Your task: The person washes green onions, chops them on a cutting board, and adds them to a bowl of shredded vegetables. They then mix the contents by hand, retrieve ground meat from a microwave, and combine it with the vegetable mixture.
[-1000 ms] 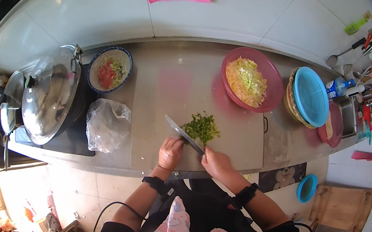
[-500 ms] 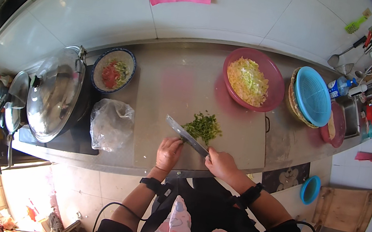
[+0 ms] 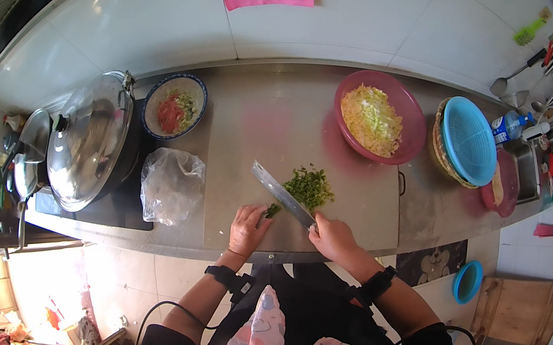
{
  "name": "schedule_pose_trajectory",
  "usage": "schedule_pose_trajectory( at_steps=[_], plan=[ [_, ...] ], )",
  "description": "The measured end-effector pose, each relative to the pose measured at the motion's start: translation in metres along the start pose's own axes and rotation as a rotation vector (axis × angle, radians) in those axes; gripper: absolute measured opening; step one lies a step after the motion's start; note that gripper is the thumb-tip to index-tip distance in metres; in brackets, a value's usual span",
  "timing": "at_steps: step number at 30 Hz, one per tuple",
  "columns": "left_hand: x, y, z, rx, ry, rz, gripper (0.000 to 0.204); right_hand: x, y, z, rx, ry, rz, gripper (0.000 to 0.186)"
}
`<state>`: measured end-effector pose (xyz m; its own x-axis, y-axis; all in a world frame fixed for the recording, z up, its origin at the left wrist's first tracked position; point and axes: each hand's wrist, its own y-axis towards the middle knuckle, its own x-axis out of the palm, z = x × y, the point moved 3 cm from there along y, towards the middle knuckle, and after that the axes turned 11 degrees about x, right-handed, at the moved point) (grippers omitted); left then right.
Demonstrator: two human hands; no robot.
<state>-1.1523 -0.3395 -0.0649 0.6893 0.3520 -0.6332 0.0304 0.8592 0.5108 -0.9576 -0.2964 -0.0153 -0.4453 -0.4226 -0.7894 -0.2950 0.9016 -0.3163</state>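
Observation:
My right hand [image 3: 332,240] is closed round the handle of a kitchen knife [image 3: 280,194], its blade slanting up to the left over the counter. Chopped green herbs [image 3: 310,187] lie in a loose pile against the far side of the blade. On the near side, my left hand [image 3: 248,231] has its fingers closed at a short bunch of greens [image 3: 273,210], whose cut end pokes out past the fingertips. A small gap separates that bunch from the blade.
A pink bowl [image 3: 414,126] of shredded yellow and pale food stands behind the herbs. Left are a crumpled plastic bag [image 3: 170,188], a patterned bowl [image 3: 146,120] of minced filling and a lidded pan [image 3: 88,141]. Right stand a blue basket [image 3: 468,142] and a sink [image 3: 530,175].
The knife blade has come away from the left fingers, toward the chopped pile. My left hand has drawn back slightly, and the bunch of greens now shows apart from the blade.

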Motion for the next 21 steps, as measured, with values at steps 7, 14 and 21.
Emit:
schedule_pose_trajectory(
  at_steps=[7,14,21],
  plan=[
    [0.024,-0.003,-0.007,0.065,0.042,-0.084,0.018,0.022,-0.001,-0.011,0.002,-0.054,-0.031,0.014],
    [0.012,0.003,-0.003,0.082,0.083,-0.219,0.044,0.006,0.007,0.009,0.031,0.292,0.017,0.023],
    [0.038,0.019,-0.003,-0.098,0.298,-0.499,0.098,-0.021,-0.050,0.099,0.426,0.891,-0.152,0.019]
  ],
)
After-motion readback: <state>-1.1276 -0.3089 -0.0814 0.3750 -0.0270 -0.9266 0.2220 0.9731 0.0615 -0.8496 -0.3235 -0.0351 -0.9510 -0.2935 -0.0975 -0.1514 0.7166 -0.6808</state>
